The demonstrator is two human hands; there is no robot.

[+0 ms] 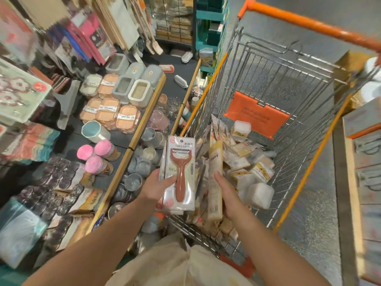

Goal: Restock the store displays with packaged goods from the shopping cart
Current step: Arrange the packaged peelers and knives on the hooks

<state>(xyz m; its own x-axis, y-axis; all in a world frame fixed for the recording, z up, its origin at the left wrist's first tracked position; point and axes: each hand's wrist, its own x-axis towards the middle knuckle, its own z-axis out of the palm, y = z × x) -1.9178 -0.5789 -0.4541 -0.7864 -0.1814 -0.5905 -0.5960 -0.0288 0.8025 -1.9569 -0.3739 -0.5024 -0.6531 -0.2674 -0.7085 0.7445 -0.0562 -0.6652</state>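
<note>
My left hand (157, 186) grips a stack of carded peeler packs (181, 159); the front one shows an orange-brown peeler. Just right of it, my right hand (228, 195) holds a long beige packet (215, 178) upright by its edge. Both are over the near left corner of the wire shopping cart (274, 96), which has an orange handle and orange trim. Several small packaged goods (247, 162) lie heaped in the cart's bottom.
A dark display shelf (144, 112) with a wooden edge runs along the left, carrying soap boxes (111, 112), lidded containers (134, 85), pink puffs (97, 155) and scrubber packs (61, 182). A lower tier holds cups and glasses (150, 139). Hanging goods fill the upper left.
</note>
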